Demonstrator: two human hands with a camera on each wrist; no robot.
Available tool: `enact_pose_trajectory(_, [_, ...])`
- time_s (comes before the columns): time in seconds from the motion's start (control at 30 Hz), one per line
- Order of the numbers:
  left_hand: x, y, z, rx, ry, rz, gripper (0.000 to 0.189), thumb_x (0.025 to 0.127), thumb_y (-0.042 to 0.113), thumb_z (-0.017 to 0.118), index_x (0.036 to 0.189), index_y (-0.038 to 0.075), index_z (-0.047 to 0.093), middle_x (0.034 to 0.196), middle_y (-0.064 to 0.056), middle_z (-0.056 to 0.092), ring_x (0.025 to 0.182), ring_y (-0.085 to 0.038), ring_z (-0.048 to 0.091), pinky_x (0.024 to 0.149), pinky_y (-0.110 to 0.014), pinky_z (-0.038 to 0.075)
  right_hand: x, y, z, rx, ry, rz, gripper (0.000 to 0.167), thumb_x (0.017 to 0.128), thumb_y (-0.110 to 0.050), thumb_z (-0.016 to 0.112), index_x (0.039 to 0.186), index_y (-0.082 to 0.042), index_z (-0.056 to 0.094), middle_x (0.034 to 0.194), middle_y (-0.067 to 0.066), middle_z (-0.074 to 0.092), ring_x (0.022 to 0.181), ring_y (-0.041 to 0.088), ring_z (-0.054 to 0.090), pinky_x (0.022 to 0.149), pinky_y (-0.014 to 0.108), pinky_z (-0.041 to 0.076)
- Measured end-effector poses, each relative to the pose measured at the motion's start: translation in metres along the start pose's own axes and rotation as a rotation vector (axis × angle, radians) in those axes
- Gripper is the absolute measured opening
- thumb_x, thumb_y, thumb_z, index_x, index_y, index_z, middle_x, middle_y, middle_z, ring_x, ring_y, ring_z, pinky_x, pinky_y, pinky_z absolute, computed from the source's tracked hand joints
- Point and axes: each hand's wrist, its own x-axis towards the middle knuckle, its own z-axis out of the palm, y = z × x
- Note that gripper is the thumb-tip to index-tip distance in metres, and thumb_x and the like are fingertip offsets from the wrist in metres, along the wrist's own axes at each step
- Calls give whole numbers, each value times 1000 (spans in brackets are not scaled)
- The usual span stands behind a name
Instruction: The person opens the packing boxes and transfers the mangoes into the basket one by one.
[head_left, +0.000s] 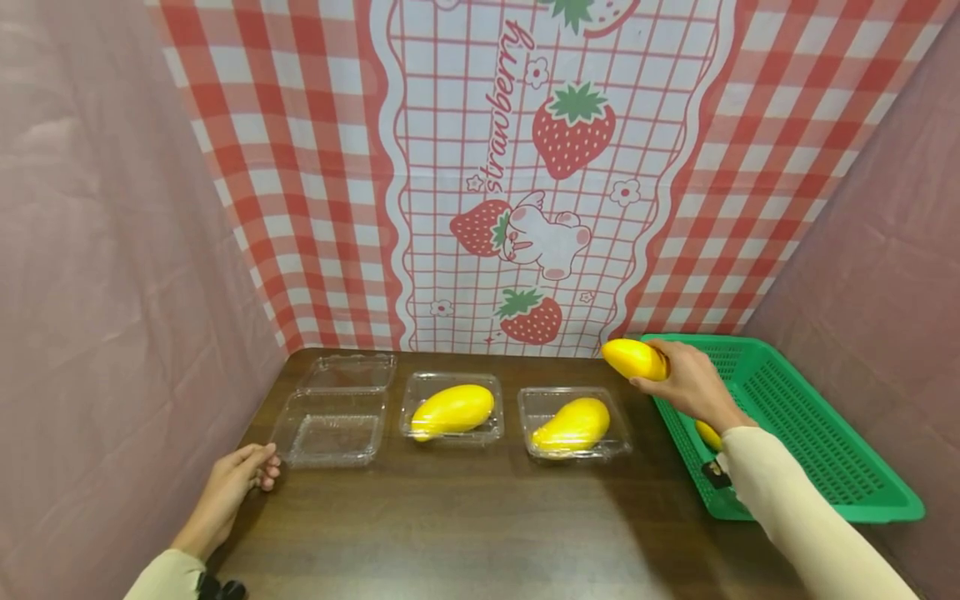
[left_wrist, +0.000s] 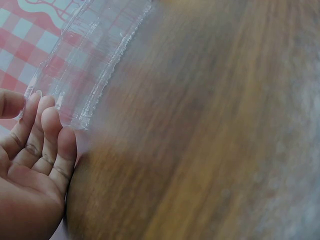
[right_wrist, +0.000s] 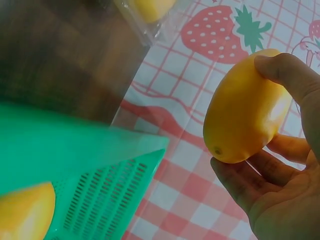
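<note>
A yellow mango [head_left: 633,358] is held up by my right hand [head_left: 693,382], near the back left corner of the green basket [head_left: 813,417]. In the right wrist view the thumb lies on one side of the mango [right_wrist: 245,110], with fingers on the other. My left hand [head_left: 232,492] is beside an empty clear plastic clamshell box [head_left: 333,437] with its lid raised. In the left wrist view its loosely bent fingers are at that box's [left_wrist: 95,60] edge; whether they grip it is unclear. Two more clear boxes each hold a mango [head_left: 453,410], [head_left: 573,425].
Inside the basket lies another mango [head_left: 707,435], partly hidden by my right arm. The brown wooden table [head_left: 450,517] carries everything. A strawberry-print checked cloth [head_left: 517,167] hangs behind, and pink cloth walls [head_left: 112,292] close both sides.
</note>
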Motion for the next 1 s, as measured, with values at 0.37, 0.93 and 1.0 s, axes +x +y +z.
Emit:
enact_pose_trajectory(0.37, [0,1,1,-18,0,9,34,107,26,58,92,-3,65,84,-3,64,68,-11,60,63,-25,55,-8,13,-11,-4,13,6,68,89,-35,83,136,6,57,114,24,66,86,32,57,72,46,49])
enact_pose_trajectory(0.93, [1,0,-1,20,-4,-3,34,109,26,55,93,-4,64,84,-4,64,70,-13,60,65,-25,55,-22,41,-23,1,-5,69,71,92,-42,78,138,7,54,116,25,65,88,33,56,73,46,49])
enact_pose_trajectory(1.0, [0,-1,-1,23,-10,-7,34,109,26,55,94,-2,64,85,-4,64,71,-12,61,66,-25,55,-24,45,-24,-8,-6,75,71,92,-42,78,137,8,54,115,26,65,87,32,56,72,44,48])
